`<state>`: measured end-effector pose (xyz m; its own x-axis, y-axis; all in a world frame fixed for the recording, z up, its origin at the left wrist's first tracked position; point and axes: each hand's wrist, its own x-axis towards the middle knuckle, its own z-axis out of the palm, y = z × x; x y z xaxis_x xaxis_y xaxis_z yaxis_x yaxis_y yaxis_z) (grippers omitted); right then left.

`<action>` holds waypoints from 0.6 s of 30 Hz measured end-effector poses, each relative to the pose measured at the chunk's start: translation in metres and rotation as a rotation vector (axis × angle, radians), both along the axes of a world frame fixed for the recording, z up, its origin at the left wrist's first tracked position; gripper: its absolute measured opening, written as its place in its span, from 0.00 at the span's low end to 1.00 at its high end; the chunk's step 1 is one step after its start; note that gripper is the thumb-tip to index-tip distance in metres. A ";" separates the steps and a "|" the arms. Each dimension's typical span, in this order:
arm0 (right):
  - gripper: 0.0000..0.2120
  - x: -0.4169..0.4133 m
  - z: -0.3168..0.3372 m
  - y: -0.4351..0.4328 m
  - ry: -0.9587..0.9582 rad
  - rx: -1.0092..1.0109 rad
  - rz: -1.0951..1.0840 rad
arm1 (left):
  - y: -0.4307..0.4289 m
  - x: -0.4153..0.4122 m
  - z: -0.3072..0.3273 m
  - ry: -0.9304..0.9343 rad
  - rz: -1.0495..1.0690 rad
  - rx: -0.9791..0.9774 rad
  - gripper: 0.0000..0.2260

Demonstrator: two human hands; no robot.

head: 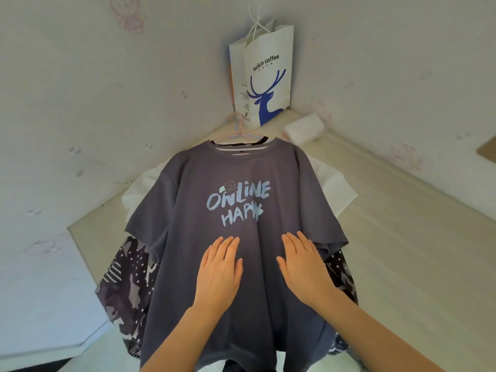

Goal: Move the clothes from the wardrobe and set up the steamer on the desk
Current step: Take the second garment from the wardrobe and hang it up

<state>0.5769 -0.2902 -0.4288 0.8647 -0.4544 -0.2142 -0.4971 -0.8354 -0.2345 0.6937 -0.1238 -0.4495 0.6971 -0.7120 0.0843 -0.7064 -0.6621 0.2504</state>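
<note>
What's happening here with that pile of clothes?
A person is pressing both hands, the left hand and right hand, flat on a grey T-shirt spread over the desk. It lies on top of a white garment and a dark patterned garment, and a pink hanger pokes out at the collars. A paper bag stands in the corner behind. No steamer is in view.

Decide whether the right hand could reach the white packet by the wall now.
Probably yes: the right hand lies flat and empty on the grey T-shirt, and nothing stands between it and the white packet.
</note>
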 end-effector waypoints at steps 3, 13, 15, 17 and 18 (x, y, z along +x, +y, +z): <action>0.27 -0.019 0.010 0.023 -0.017 0.043 -0.021 | 0.015 -0.022 0.005 0.075 0.040 -0.029 0.20; 0.25 -0.043 0.031 0.095 -0.155 0.080 -0.160 | 0.064 -0.035 0.014 0.115 -0.040 -0.145 0.18; 0.25 -0.046 0.029 0.114 -0.155 0.057 -0.198 | 0.078 -0.030 0.018 0.111 -0.079 -0.172 0.18; 0.25 -0.050 0.027 0.134 -0.137 0.059 -0.238 | 0.095 -0.027 0.020 0.114 -0.117 -0.182 0.18; 0.25 -0.052 0.025 0.143 -0.128 0.061 -0.258 | 0.103 -0.026 0.020 0.118 -0.131 -0.180 0.18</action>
<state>0.5250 -0.1474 -0.4040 0.7441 -0.6523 -0.1441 -0.6542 -0.6680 -0.3546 0.6673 -0.0203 -0.4290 0.6121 -0.7781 0.1414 -0.7425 -0.5038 0.4415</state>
